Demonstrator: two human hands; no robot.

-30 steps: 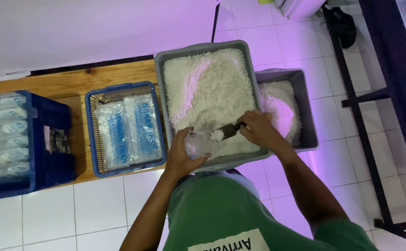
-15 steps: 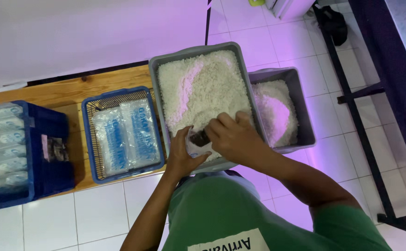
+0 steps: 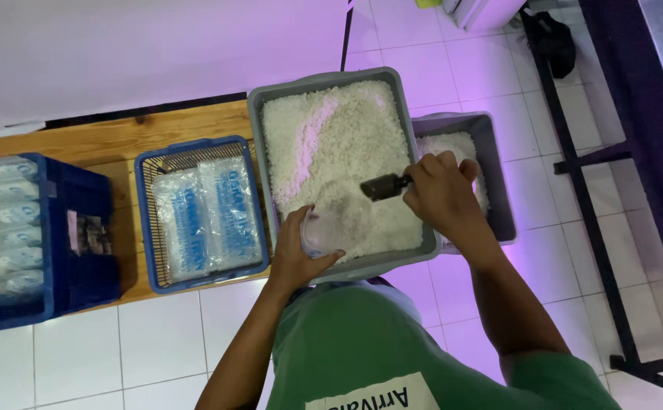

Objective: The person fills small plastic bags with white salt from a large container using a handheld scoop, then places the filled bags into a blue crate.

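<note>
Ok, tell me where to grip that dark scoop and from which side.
Grip the dark scoop by its handle end, coming from the right, as the right hand does now. Its head points left over the rice, toward the clear bag in the left hand.

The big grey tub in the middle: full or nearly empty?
Nearly full: white grains cover the big grey tub almost to its rim, with a shallow dip by the dark scoop.

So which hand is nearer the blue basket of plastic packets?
The left hand: it holds a clear bag at the grey tub's near-left corner, just right of the blue basket. The right hand, holding a dark scoop, is at the tub's far side.
</note>
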